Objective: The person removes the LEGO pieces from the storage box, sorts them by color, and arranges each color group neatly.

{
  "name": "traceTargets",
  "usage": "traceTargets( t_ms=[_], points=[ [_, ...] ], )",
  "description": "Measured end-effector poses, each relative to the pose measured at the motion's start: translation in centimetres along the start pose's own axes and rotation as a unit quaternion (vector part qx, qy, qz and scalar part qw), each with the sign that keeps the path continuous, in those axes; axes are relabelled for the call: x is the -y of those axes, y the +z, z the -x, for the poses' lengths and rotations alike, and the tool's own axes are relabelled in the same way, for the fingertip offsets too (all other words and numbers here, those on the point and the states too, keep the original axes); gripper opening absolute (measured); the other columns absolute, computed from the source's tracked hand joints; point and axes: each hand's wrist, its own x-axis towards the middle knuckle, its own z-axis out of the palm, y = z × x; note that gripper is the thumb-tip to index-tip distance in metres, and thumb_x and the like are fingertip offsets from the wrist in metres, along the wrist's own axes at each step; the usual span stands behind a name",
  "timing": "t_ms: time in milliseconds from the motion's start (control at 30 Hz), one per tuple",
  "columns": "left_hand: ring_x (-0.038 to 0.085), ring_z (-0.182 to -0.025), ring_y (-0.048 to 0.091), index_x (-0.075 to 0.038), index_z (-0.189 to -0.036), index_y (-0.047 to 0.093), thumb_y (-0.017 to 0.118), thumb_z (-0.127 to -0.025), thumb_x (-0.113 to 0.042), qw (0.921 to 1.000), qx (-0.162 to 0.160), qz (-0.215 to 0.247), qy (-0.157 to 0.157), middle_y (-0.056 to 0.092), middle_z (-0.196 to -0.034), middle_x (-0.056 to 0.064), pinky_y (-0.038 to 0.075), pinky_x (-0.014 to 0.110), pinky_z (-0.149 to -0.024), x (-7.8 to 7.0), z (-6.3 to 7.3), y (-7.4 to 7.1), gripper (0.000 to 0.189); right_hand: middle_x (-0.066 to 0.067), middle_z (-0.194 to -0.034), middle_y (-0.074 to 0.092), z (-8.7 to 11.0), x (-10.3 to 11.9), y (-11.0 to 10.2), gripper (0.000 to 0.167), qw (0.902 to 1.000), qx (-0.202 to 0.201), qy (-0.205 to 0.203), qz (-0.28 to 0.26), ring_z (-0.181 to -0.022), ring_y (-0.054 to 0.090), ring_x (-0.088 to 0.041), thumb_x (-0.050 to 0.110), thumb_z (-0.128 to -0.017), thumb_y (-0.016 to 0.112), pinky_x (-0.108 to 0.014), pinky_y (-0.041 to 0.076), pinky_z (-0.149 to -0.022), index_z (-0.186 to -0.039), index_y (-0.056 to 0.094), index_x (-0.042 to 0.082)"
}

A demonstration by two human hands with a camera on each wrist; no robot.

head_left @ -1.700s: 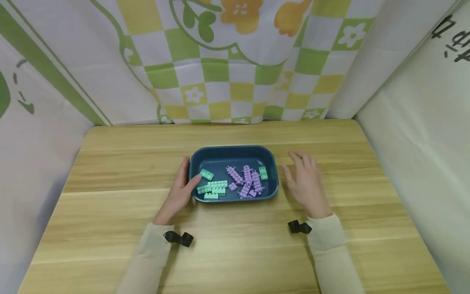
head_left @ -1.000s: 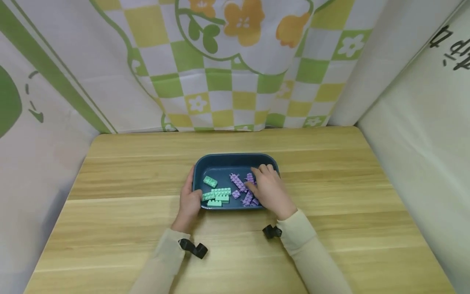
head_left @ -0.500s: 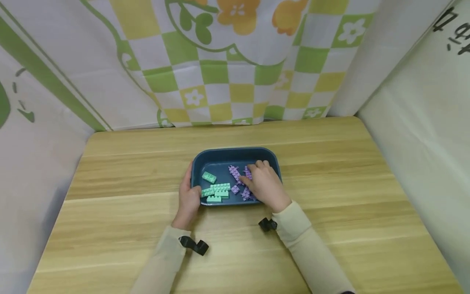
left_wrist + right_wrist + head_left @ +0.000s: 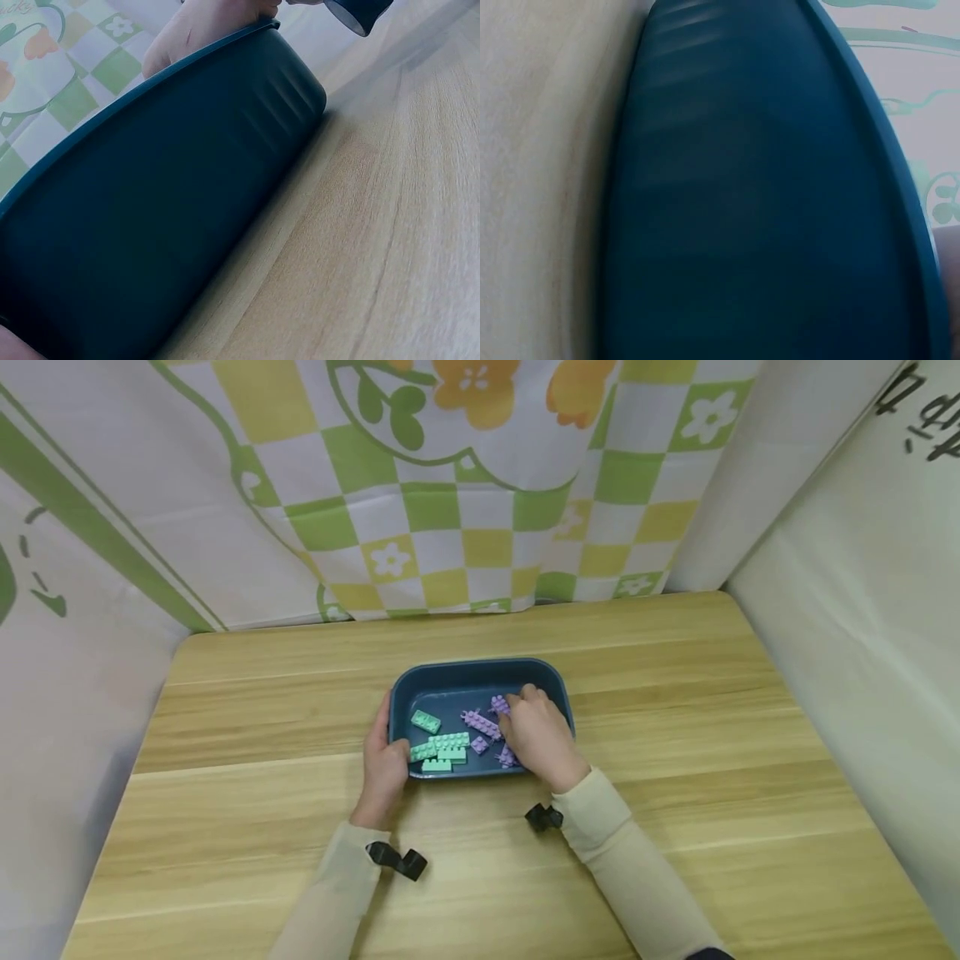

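In the head view, a dark blue tray holds purple and mint-green building bricks. My left hand grips the tray's left wall, thumb over the rim. My right hand reaches into the tray's right side with fingers curled. A purple building brick pokes out between its thumb and index finger; the rest of it is hidden. Close by lie a long purple brick, a small purple one and another purple brick partly under the hand. Several green bricks lie at the left.
The tray stands on a wooden table. A checkered cloth hangs behind the table, and pale cloth walls flank it. In both wrist views the tray's outer side fills much of the picture.
My right hand has come from beside the tray into it, and its thumb and index finger have drawn together. Some purple bricks have shifted and turned. The left hand has wrapped the tray's left end.
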Motion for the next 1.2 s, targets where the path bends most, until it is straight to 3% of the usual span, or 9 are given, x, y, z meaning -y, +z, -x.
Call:
traceTargets(
  t_ms=[233,333,500,633,767,867,1000,1200],
  points=[
    [0.011,-0.143,0.018,-0.009,-0.154,0.027,0.036,-0.069,0.018,1.0000,0.003,-0.008,-0.003,0.027,-0.157,0.000,0.015,0.033,-0.116,0.0,0.2,0.0,0.089,-0.014,-0.081,0.053,0.1,0.1,-0.1,0.028,0.9993,-0.036,-0.005,0.001,-0.071,0.053,-0.028,0.014,-0.089,0.065,-0.039,0.049,-0.060,-0.104,0.068,-0.010],
    [0.011,-0.143,0.018,-0.009,-0.153,0.028,0.035,-0.070,0.019,1.0000,0.003,-0.008,-0.001,0.027,-0.157,-0.001,0.014,0.033,-0.117,0.0,0.3,-0.1,0.089,-0.014,-0.082,0.052,0.3,0.2,-0.9,0.031,0.9985,-0.047,0.011,-0.026,-0.071,0.051,-0.025,0.014,-0.089,0.064,-0.038,0.048,-0.061,-0.108,0.066,-0.011],
    [0.010,-0.143,0.018,-0.009,-0.153,0.028,0.034,-0.070,0.019,1.0000,0.006,0.001,-0.001,0.028,-0.157,-0.002,0.015,0.031,-0.116,0.1,0.3,0.0,0.088,-0.019,-0.090,0.057,0.9,-0.6,-3.9,0.034,0.9905,-0.094,0.044,-0.090,-0.072,0.054,-0.028,0.010,-0.087,0.064,-0.040,0.051,-0.064,-0.113,0.063,-0.013],
    [0.010,-0.143,0.019,-0.009,-0.153,0.028,0.035,-0.071,0.019,1.0000,0.004,0.000,-0.003,0.028,-0.157,-0.002,0.015,0.031,-0.116,0.0,0.3,0.1,0.087,-0.021,-0.096,0.058,1.8,-2.8,-6.8,0.035,0.9814,-0.109,0.109,-0.114,-0.076,0.058,-0.032,0.012,-0.089,0.061,-0.043,0.052,-0.064,-0.114,0.061,-0.012],
    [0.011,-0.143,0.018,-0.010,-0.153,0.028,0.036,-0.071,0.018,0.9999,0.002,-0.009,-0.007,0.028,-0.157,-0.001,0.015,0.032,-0.116,-0.1,0.2,0.0,0.087,-0.023,-0.100,0.058,2.7,-5.5,-8.5,0.039,0.9741,-0.071,0.179,-0.119,-0.083,0.058,-0.033,0.016,-0.093,0.057,-0.045,0.052,-0.068,-0.118,0.058,-0.013],
    [0.011,-0.143,0.018,-0.010,-0.153,0.028,0.037,-0.071,0.016,0.9997,-0.001,-0.021,-0.011,0.027,-0.157,-0.001,0.015,0.033,-0.117,-0.1,0.1,0.0,0.087,-0.025,-0.099,0.060,3.5,-7.4,-8.8,0.038,0.9740,-0.035,0.199,-0.103,-0.082,0.058,-0.033,0.016,-0.092,0.058,-0.044,0.051,-0.067,-0.114,0.059,-0.015],
    [0.011,-0.143,0.019,-0.009,-0.153,0.028,0.036,-0.069,0.016,0.9997,-0.017,-0.015,-0.013,0.028,-0.157,-0.001,0.016,0.033,-0.116,-0.2,-0.1,-0.3,0.089,-0.022,-0.088,0.062,4.1,-8.8,-8.5,0.033,0.9732,0.022,0.211,-0.089,-0.066,0.055,-0.027,0.016,-0.091,0.060,-0.036,0.047,-0.054,-0.105,0.060,-0.014],
    [0.006,-0.141,0.020,-0.014,-0.154,0.029,0.035,-0.066,0.017,0.9988,-0.036,0.019,-0.027,0.030,-0.156,-0.005,0.018,0.030,-0.114,-0.2,-0.2,-0.6,0.093,-0.008,-0.065,0.052,4.6,-9.6,-7.4,0.028,0.9651,0.102,0.228,-0.078,-0.053,0.046,-0.018,0.019,-0.093,0.059,-0.030,0.040,-0.047,-0.070,0.056,0.003]
  ],
)
